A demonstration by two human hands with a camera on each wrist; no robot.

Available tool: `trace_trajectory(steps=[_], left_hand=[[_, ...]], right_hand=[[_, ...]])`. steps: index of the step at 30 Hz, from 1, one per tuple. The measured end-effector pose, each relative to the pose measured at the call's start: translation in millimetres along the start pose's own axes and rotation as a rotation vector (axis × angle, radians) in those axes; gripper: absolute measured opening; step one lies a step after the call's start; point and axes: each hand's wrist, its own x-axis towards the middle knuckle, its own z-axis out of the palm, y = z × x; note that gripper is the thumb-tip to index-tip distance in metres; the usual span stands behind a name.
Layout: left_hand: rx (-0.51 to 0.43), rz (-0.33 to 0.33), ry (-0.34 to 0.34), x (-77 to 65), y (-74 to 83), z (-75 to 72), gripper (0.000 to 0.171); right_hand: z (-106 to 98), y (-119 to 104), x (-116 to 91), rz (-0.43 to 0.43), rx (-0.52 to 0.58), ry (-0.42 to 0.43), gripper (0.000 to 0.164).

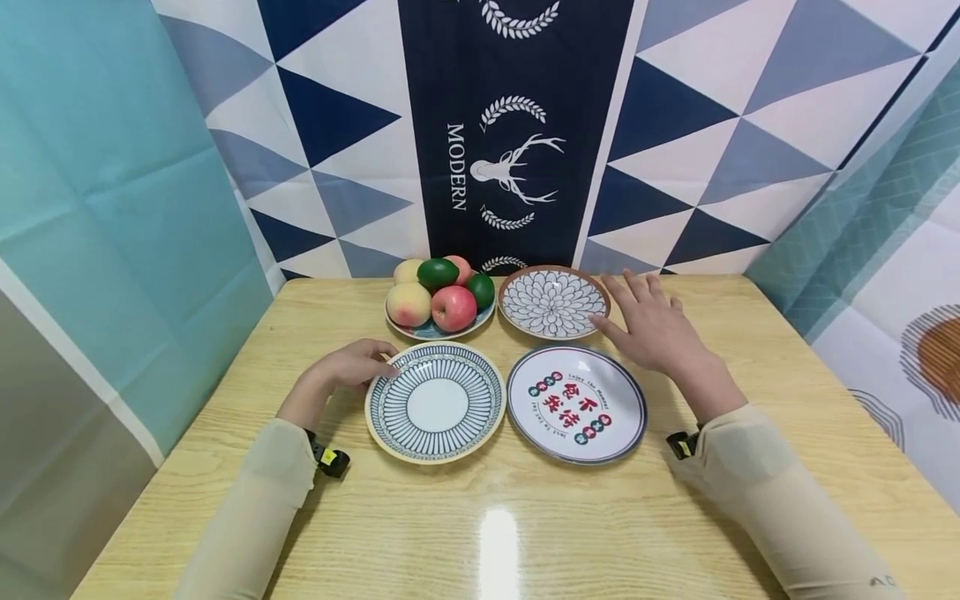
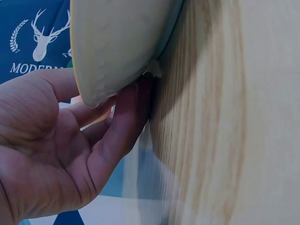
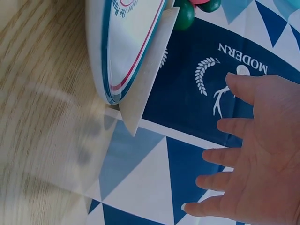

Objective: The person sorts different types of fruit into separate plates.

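My left hand (image 1: 358, 364) pinches the left rim of a yellow-edged plate (image 1: 437, 406) with radiating dark lines. In the left wrist view its thumb reaches over the rim while the fingers curl under the plate's pale underside (image 2: 119, 44). My right hand (image 1: 651, 323) is spread, with nothing in it, by the right edge of a brown-rimmed flower-pattern plate (image 1: 555, 302). Below that hand lies a white plate with red characters (image 1: 577, 406). The right wrist view has the fingers (image 3: 225, 154) straight and apart from the plates.
Behind the left plate, a fruit plate (image 1: 429, 333) holds peaches, a red apple (image 1: 453, 308) and green fruits (image 1: 438, 273). The wooden table (image 1: 420, 533) ends at a patterned cloth backdrop (image 1: 510, 100). A teal cloth (image 1: 90, 208) hangs at the left.
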Motion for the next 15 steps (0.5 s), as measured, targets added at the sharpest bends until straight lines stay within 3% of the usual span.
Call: trace_trajectory(steps=[15], left_hand=[[-0.001, 0.016, 0.021, 0.8, -1.1, 1.1, 0.024]], right_hand=[[-0.2, -5.5, 2.8, -0.046, 0.014, 0.099, 0.076]])
